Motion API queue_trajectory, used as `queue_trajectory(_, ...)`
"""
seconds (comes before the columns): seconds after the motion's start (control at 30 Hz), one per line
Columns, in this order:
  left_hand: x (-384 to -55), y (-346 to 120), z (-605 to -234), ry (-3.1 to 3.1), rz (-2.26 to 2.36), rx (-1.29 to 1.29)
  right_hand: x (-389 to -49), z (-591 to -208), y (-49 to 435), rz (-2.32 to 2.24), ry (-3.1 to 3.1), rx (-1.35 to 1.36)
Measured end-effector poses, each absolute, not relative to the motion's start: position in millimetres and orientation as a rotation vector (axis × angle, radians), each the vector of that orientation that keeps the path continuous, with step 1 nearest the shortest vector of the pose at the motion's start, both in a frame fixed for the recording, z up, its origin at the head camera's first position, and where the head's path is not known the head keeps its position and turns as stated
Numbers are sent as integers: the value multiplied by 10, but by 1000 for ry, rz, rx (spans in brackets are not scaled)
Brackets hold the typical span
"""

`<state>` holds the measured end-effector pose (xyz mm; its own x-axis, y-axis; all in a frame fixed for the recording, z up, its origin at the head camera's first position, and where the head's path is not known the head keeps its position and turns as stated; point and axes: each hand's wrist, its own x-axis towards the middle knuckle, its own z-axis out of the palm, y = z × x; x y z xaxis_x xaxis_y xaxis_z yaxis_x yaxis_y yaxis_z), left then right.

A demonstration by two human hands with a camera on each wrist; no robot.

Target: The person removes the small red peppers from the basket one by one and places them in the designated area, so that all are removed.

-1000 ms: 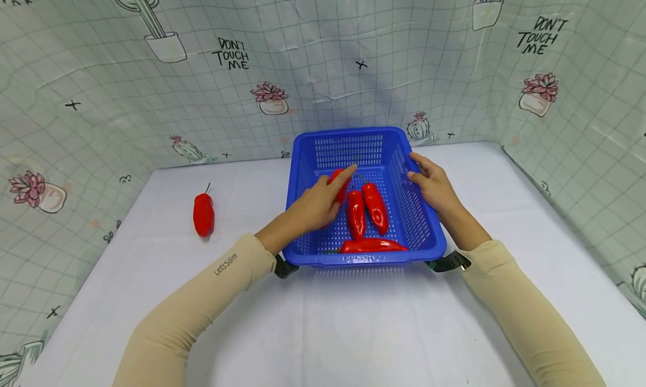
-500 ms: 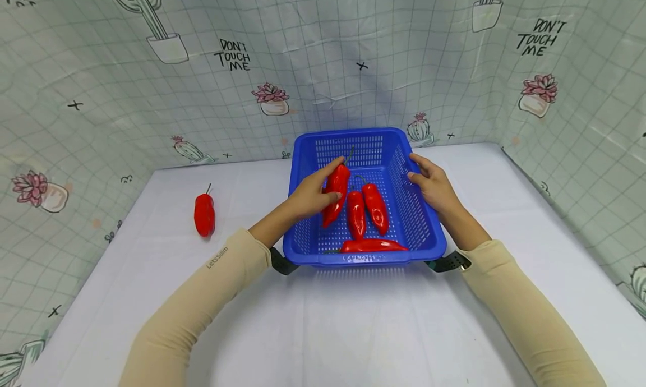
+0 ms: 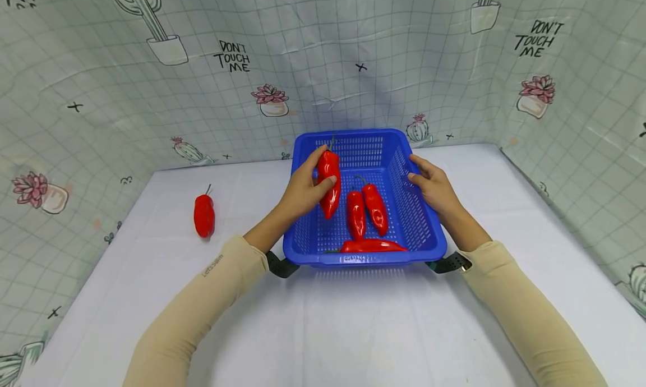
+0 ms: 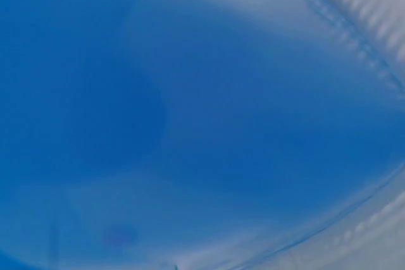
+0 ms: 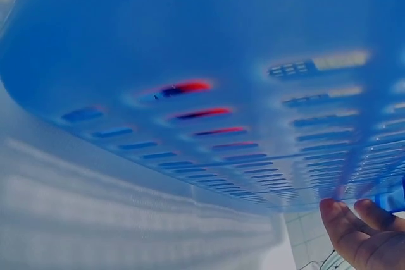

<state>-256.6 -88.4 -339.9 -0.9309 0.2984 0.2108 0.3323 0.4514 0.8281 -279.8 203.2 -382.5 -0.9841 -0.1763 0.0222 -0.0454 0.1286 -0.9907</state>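
My left hand [image 3: 301, 192] grips a red pepper [image 3: 330, 165] with a green stem, thumb across its front, over the left side of a blue plastic basket [image 3: 303, 259]. The pepper's stem points up and away from me. My right hand [image 3: 437, 190] holds the basket's right rim, thumb tip over the edge. Inside lie two peppers side by side, a left one [image 3: 355, 214] and a right one [image 3: 375, 208], with another pepper [image 3: 373, 245] crosswise along the front wall. In the right wrist view, the fingers [image 5: 345, 229] are at the slotted outer wall. Blurred blue fills the left wrist view.
A single red pepper [image 3: 204, 215] lies on the white tablecloth [image 3: 166, 207] to the left of the basket. Behind the table hangs a grid-patterned curtain [image 3: 313, 50] printed with cacti, which also runs along both sides.
My left hand has gripped the leftmost pepper and moved it up and to the left within the basket's outline. My right hand and the basket stay in place.
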Motion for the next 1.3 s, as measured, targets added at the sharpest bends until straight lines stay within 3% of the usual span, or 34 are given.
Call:
queue_trajectory(0.3,-2515,-1136,-3294,-2653,-1533,-606,-2813,-3797,2012,-1976,2316,-204)
queue_trajectory(0.63,-2521,-1602,-3193,-2711,-1541,-269,-2807,-3822,2004,-1971,2345,-209)
queue_trajectory(0.9,-2572,-2029,-3359,-2868,-1346,26,-2793,-3826,1970,-1982,2335,-238)
queue_trajectory(1.3,-2515,-2330,-3457,-2983,-884,125,-2810,-3844,1982,-1983,2342,-245)
